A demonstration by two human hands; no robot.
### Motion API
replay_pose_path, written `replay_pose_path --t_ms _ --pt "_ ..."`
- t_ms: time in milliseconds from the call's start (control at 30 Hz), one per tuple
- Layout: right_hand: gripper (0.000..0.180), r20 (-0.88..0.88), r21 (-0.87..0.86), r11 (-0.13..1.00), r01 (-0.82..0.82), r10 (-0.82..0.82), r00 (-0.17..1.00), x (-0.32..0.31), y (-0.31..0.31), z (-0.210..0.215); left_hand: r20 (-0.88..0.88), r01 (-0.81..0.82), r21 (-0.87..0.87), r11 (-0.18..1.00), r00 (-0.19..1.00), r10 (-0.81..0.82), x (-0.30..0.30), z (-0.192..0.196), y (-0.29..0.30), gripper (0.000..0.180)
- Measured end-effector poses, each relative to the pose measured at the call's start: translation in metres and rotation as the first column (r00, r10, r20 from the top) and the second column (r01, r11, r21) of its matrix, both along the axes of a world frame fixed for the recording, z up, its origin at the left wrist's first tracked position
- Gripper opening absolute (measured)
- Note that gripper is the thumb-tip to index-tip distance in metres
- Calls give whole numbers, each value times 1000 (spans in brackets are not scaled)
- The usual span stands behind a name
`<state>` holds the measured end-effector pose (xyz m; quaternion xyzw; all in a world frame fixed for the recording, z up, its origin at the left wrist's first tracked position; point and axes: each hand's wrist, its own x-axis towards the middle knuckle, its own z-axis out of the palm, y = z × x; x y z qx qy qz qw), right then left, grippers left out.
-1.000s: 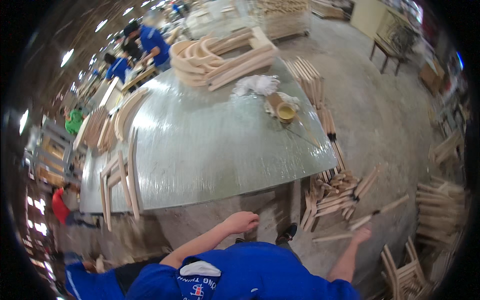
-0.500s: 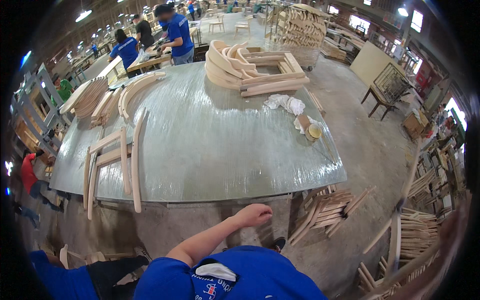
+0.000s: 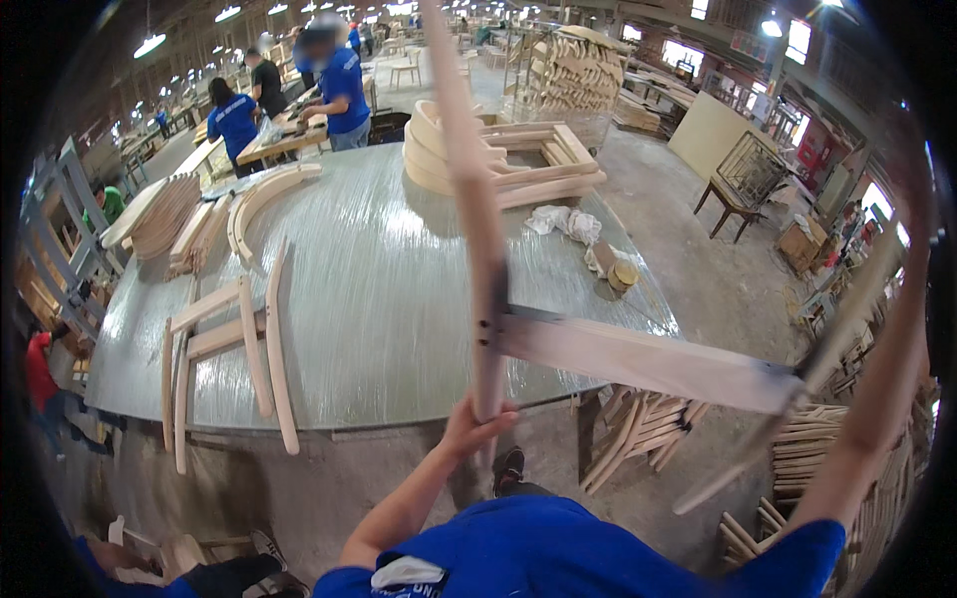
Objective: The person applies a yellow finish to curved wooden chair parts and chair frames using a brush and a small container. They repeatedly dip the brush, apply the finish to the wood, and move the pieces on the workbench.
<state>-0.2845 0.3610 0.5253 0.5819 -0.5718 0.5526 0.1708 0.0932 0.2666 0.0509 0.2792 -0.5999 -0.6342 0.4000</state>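
In front of me a pale wooden chair frame [image 3: 638,357] is held up off the table: two long legs joined by a flat rail, with dark patches at the joints. My left hand [image 3: 475,427] grips the lower end of its left leg [image 3: 477,229], just past the table's near edge. The other leg, smeared by motion, slants down on the right. My right arm [image 3: 869,429] reaches up along the right rim; the hand at its end is dark and blurred, so its fingers cannot be made out.
The film-covered table [image 3: 369,329] bears another wooden frame [image 3: 242,324], curved parts [image 3: 261,204], stacked chair backs [image 3: 429,149], white cloths [image 3: 563,223] and a small tin [image 3: 623,275]. Bundled wooden parts [image 3: 643,429] stand by its near right edge. Co-workers [image 3: 344,95] stand beyond.
A wooden chair frame has come up into view from the right. My left hand, earlier empty, now holds its leg. My right arm has come into view, and the view has shifted slightly.
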Motion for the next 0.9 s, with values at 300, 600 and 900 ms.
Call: replay_pose_path --t_ms 300,600,900 --pt "42 633 463 791 -400 21 774 19 -387 -299 652 -692 25 721 558 513 106 -24 -9 45" --pt "43 544 554 695 -458 114 832 1 -579 -490 861 -472 -437 766 26 507 91 -53 -102 60" --pt "47 -451 598 700 390 -108 886 -46 -674 -495 795 -355 -604 714 -196 575 69 -64 -118 56"
